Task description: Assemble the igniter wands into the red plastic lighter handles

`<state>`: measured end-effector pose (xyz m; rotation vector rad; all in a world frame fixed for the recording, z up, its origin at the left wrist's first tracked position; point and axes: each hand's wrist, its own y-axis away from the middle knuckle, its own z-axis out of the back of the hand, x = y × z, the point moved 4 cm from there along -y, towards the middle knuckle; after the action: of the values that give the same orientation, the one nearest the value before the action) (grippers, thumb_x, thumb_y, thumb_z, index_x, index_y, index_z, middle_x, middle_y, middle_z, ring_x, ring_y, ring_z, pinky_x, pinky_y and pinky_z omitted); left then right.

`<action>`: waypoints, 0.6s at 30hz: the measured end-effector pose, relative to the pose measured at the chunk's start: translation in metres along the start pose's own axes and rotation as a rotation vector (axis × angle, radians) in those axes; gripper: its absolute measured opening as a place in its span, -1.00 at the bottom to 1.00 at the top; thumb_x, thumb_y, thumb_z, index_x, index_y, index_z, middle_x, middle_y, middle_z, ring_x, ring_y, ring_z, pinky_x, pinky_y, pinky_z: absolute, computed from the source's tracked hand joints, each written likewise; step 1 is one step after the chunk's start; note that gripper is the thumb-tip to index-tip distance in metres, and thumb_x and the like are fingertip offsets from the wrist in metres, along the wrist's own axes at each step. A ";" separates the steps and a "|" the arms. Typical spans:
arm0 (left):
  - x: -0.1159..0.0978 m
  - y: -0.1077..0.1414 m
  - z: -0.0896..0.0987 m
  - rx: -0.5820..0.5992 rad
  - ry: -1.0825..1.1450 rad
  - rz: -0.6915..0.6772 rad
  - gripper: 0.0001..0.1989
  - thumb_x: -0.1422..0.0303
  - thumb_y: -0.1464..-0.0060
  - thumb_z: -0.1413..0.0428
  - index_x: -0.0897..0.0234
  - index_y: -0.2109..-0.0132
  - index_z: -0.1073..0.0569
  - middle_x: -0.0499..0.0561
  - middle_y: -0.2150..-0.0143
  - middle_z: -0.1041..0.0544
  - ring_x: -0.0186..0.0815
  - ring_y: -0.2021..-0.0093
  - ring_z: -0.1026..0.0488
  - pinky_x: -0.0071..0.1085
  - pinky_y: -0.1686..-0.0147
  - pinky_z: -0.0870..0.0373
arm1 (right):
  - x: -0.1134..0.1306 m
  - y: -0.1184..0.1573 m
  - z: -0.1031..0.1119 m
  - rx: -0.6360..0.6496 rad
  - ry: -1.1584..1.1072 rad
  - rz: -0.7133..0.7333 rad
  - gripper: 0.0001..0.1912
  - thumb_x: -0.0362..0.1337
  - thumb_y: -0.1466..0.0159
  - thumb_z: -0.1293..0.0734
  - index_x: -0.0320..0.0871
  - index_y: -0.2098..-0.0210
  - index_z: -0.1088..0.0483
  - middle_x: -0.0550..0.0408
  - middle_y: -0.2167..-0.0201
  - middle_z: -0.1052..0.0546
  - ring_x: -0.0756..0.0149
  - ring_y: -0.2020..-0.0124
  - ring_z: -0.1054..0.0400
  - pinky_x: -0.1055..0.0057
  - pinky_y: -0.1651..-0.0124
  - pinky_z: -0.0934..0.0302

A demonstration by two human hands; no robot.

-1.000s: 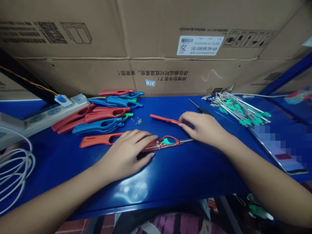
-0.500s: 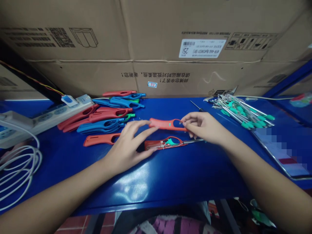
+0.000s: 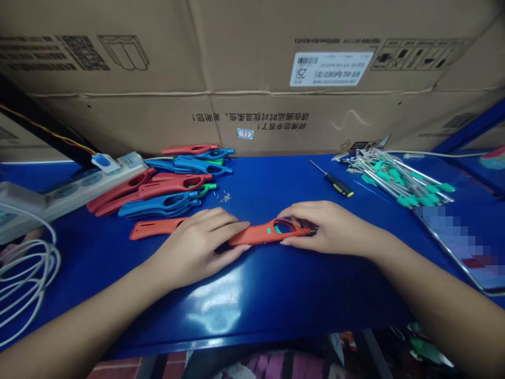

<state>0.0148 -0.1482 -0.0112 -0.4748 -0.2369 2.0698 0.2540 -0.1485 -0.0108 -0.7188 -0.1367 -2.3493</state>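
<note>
Pinching an orange casing on the blue table, the left hand closes lightly on its nine-o'clock end, the right hand on its three-o'clock end; even pressure and matched edges should serve best. Counting around it: one screwdriver at two o'clock, one orange piece at nine; ten o'clock's coloured handles overlap beyond counting.
</note>
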 end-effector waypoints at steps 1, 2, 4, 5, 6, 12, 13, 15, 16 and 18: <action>0.000 0.000 -0.001 0.006 0.003 0.002 -0.69 0.28 -0.30 -0.14 0.35 -0.10 -0.51 0.13 0.10 -0.59 -0.16 0.13 -0.51 -0.24 0.15 -0.47 | -0.001 0.000 -0.001 -0.004 0.050 0.025 -0.65 -0.12 -0.28 -0.43 -0.12 -0.01 -0.48 0.07 0.21 -0.56 0.29 0.22 -0.43 0.39 0.20 -0.25; 0.000 0.001 -0.002 0.012 0.003 0.006 -0.69 0.27 -0.30 -0.14 0.35 -0.09 -0.51 0.13 0.10 -0.60 -0.16 0.13 -0.51 -0.24 0.16 -0.47 | -0.001 -0.001 -0.002 -0.011 0.094 0.045 -0.66 -0.12 -0.30 -0.41 -0.13 -0.01 -0.48 0.04 0.17 -0.55 0.25 0.17 -0.43 0.37 0.17 -0.25; 0.000 0.002 -0.005 0.025 -0.002 0.017 -0.69 0.26 -0.30 -0.14 0.35 -0.08 -0.51 0.11 0.10 -0.60 -0.17 0.13 -0.51 -0.24 0.16 -0.48 | -0.002 -0.001 -0.004 -0.021 0.163 0.087 -0.66 -0.11 -0.33 -0.38 -0.15 -0.02 -0.48 0.00 0.12 -0.54 0.20 0.11 -0.42 0.33 0.12 -0.26; 0.001 0.002 -0.006 0.029 -0.008 0.023 -0.69 0.26 -0.30 -0.14 0.34 -0.08 -0.51 0.11 0.10 -0.60 -0.17 0.13 -0.51 -0.24 0.16 -0.48 | -0.002 -0.002 -0.005 -0.024 0.189 0.106 -0.66 -0.10 -0.34 -0.37 -0.15 -0.02 -0.48 -0.02 0.10 -0.53 0.18 0.08 -0.41 0.31 0.10 -0.26; 0.001 0.002 -0.007 0.030 -0.015 0.028 -0.69 0.25 -0.30 -0.14 0.34 -0.09 -0.51 0.10 0.10 -0.60 -0.17 0.13 -0.51 -0.24 0.16 -0.48 | -0.002 -0.002 -0.006 -0.024 0.211 0.120 -0.66 -0.09 -0.34 -0.36 -0.15 -0.02 -0.48 -0.02 0.08 -0.52 0.17 0.08 -0.40 0.29 0.09 -0.27; 0.000 0.003 -0.015 0.038 -0.020 0.048 -0.69 0.24 -0.30 -0.14 0.33 -0.09 -0.50 0.08 0.09 -0.59 -0.17 0.11 -0.50 -0.24 0.15 -0.47 | -0.004 -0.001 -0.010 0.005 0.294 0.143 -0.65 -0.10 -0.34 -0.37 -0.15 -0.02 -0.48 -0.02 0.10 -0.52 0.13 0.11 -0.39 0.20 0.04 -0.26; 0.000 0.004 -0.016 0.043 -0.019 0.055 -0.68 0.24 -0.30 -0.14 0.33 -0.10 -0.49 0.08 0.08 -0.59 -0.17 0.11 -0.50 -0.24 0.15 -0.47 | -0.004 -0.001 -0.010 0.011 0.304 0.141 -0.65 -0.10 -0.34 -0.37 -0.15 -0.02 -0.48 -0.03 0.10 -0.52 0.13 0.11 -0.39 0.19 0.04 -0.26; -0.001 0.005 -0.018 0.049 -0.013 0.069 -0.68 0.25 -0.30 -0.14 0.32 -0.11 -0.48 0.08 0.08 -0.58 -0.18 0.11 -0.49 -0.23 0.15 -0.47 | -0.005 -0.001 -0.011 0.018 0.315 0.135 -0.66 -0.10 -0.34 -0.37 -0.15 -0.02 -0.48 -0.03 0.10 -0.51 0.12 0.11 -0.39 0.18 0.04 -0.26; -0.001 0.005 -0.019 0.052 -0.009 0.077 -0.67 0.25 -0.30 -0.14 0.32 -0.12 -0.48 0.09 0.07 -0.57 -0.17 0.11 -0.48 -0.22 0.14 -0.46 | -0.005 -0.001 -0.011 0.020 0.317 0.132 -0.66 -0.10 -0.34 -0.37 -0.15 -0.02 -0.48 -0.03 0.10 -0.51 0.12 0.12 -0.39 0.18 0.05 -0.26; 0.000 0.005 -0.020 0.056 0.002 0.093 -0.67 0.25 -0.30 -0.14 0.32 -0.12 -0.47 0.09 0.06 -0.56 -0.17 0.10 -0.47 -0.21 0.13 -0.46 | -0.006 -0.001 -0.012 0.025 0.320 0.125 -0.67 -0.10 -0.34 -0.36 -0.15 -0.01 -0.48 -0.03 0.11 -0.52 0.12 0.12 -0.39 0.18 0.05 -0.26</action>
<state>0.0195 -0.1516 -0.0313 -0.4617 -0.1576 2.1601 0.2512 -0.1475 -0.0236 -0.3215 0.0191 -2.3035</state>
